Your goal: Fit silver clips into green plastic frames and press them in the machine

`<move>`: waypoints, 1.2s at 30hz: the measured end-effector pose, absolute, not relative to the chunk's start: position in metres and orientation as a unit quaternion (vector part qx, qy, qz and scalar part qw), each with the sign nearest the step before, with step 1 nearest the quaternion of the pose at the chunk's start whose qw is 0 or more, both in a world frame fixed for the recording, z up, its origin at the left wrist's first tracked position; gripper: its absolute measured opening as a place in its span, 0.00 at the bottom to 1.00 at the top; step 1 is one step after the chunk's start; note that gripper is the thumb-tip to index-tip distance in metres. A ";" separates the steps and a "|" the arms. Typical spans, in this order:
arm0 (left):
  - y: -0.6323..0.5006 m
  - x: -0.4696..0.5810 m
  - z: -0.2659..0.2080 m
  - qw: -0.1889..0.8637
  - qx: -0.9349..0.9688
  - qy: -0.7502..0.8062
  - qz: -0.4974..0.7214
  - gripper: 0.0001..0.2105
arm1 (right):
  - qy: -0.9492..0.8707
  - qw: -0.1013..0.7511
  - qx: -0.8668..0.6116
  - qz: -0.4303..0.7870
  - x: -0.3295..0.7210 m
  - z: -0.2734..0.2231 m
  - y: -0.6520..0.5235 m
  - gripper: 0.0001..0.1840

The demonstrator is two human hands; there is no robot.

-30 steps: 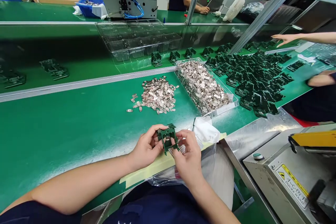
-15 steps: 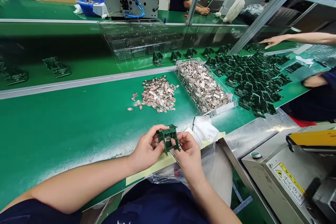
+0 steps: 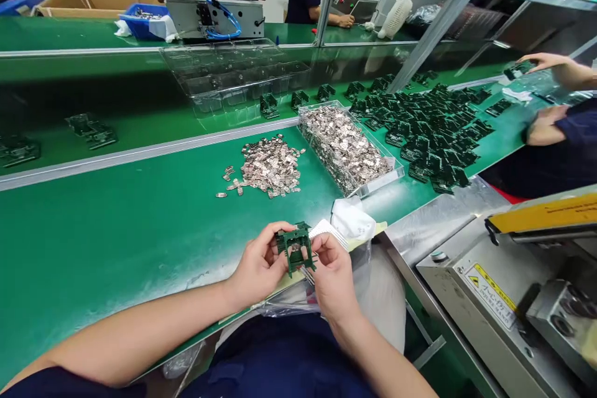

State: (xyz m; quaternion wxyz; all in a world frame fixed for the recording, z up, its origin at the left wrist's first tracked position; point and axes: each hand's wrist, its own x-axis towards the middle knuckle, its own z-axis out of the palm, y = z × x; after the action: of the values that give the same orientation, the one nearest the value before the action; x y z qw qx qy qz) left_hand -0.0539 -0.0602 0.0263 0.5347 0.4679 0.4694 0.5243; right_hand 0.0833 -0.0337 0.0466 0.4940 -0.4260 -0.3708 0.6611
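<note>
A dark green plastic housing point(image 3: 295, 250) with an open, box-like middle is held up in front of me, over the near edge of the bench. My left hand point(image 3: 261, 261) grips its left side between thumb and fingers. At its right side my right hand point(image 3: 333, 267) is closed on it, the thumb tip reaching toward the opening. Something small and metallic shows inside the housing, partly hidden. Beyond my hands lies a loose pile of small metal plates point(image 3: 272, 166). To its right stands a clear plastic box point(image 3: 380, 181) full of similar plates.
A heap of green housings point(image 3: 433, 130) covers the bench at right; more stand along the sunken strip point(image 3: 196, 115). A white cloth point(image 3: 353, 219) lies right of my hands. A machine point(image 3: 485, 286) stands near right. A co-worker's hand point(image 3: 550, 68) holds a housing at far right.
My view has shifted slightly to the right. Both hands stay on the housing with little change. The co-worker's outstretched hand at right has drawn back and now holds a green housing.
</note>
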 end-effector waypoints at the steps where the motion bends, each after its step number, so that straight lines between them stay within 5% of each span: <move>1: -0.060 -0.051 0.027 0.533 0.473 0.469 0.522 0.17 | -0.367 0.499 -0.424 0.661 0.086 0.047 -0.035 0.17; 14: -0.028 -0.002 0.031 0.527 0.553 0.443 0.469 0.19 | -0.376 0.568 -0.497 0.538 0.154 0.030 -0.051 0.17; 22: 0.008 0.017 0.019 0.570 0.456 0.433 0.528 0.23 | -0.434 0.454 -0.532 0.568 0.158 -0.023 -0.058 0.21; 36: 0.014 0.009 0.012 0.627 0.425 0.419 0.500 0.24 | -0.526 0.463 -0.525 0.483 0.144 -0.047 -0.066 0.22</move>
State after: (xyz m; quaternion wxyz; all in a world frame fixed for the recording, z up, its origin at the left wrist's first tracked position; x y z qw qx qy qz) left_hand 0.0088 0.0141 0.0119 0.6275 0.4248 0.4188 0.5004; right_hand 0.1443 -0.0656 -0.0467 0.4627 -0.5253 -0.5259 0.4831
